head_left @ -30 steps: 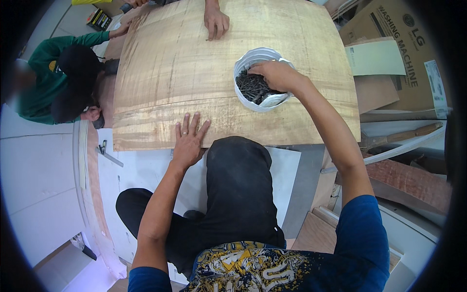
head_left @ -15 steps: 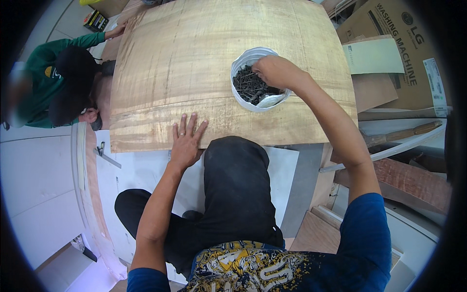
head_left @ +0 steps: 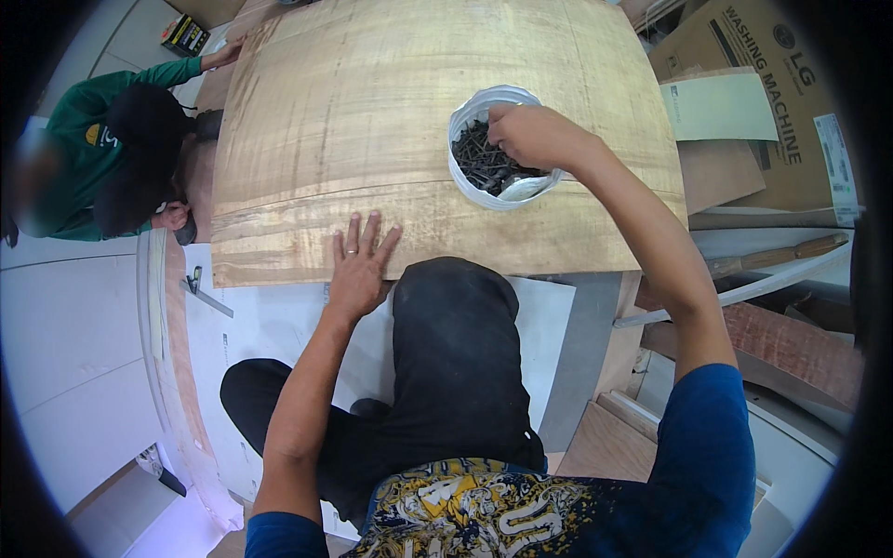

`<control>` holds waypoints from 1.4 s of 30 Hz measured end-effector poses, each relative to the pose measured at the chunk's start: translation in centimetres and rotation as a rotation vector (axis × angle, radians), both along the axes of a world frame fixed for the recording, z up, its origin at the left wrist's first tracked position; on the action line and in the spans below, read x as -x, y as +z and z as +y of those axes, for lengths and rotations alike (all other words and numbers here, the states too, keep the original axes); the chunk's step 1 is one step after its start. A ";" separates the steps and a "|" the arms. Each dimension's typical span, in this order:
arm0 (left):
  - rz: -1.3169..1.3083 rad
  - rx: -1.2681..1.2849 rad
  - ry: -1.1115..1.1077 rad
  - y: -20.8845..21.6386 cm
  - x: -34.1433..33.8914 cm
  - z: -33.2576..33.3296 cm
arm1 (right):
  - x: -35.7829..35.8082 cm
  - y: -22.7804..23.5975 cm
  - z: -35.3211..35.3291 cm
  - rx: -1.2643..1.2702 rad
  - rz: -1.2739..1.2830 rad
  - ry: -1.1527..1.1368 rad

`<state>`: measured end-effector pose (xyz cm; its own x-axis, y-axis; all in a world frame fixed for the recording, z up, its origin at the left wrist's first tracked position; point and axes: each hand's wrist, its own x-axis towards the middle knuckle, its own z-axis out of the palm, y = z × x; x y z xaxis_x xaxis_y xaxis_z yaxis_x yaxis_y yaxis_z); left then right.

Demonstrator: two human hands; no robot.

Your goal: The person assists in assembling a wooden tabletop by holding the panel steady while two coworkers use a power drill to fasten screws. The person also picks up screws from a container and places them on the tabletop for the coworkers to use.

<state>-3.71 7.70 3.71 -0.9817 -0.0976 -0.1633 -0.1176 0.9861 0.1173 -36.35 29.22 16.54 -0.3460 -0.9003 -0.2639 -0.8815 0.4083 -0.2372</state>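
My left hand [head_left: 359, 270] lies flat on the near edge of a broad plywood sheet [head_left: 344, 121], fingers spread, a ring on one of them. My right hand [head_left: 539, 139] reaches over the rim of a round white tub [head_left: 493, 198] standing on the sheet. Dark nails or screws [head_left: 484, 160] fill the tub in a loose heap. The right fingers are bent down together at the heap, their tips partly hidden; what they pinch, if anything, does not show.
At the left a person in a green top [head_left: 88, 112] rests one hand on the sheet's edge. A square [head_left: 209, 296] lies near the sheet's left corner. A large cardboard box [head_left: 809, 102], a wood-handled tool [head_left: 781, 253] and timber [head_left: 791, 349] stand at the right.
The right fingers have shifted slightly and curled more over the fasteners in the tub. My left hand stays flat on the sheet. The whole view has moved a little.
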 end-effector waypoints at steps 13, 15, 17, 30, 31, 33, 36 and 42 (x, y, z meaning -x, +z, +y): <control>-0.022 -0.074 -0.020 0.5 0.3 0.1 | -3.1 -4.8 9.4 0.475 -1.390 -1.133; -0.047 -0.057 -0.016 0.6 -0.2 -0.4 | -6.1 -4.0 9.2 0.703 -1.383 -1.102; -0.068 -0.047 -0.017 0.9 -0.2 -0.7 | -10.6 -2.7 9.7 0.918 -1.247 -1.115; -0.042 -0.028 -0.045 0.4 -0.1 -0.2 | -9.7 -6.4 8.4 1.251 -1.547 -1.087; -0.030 -0.028 -0.051 0.3 0.0 -0.2 | -8.9 -6.9 9.5 1.196 -1.550 -1.095; -0.015 -0.044 -0.063 0.2 0.2 -0.1 | -7.5 -7.6 11.2 1.046 -1.523 -1.112; 0.021 -0.094 -0.023 0.0 -0.2 -0.3 | -4.6 -5.5 12.4 0.741 -1.438 -1.116; -0.013 -0.126 0.007 0.9 0.1 0.0 | -1.0 -0.3 12.2 0.266 -0.959 -1.138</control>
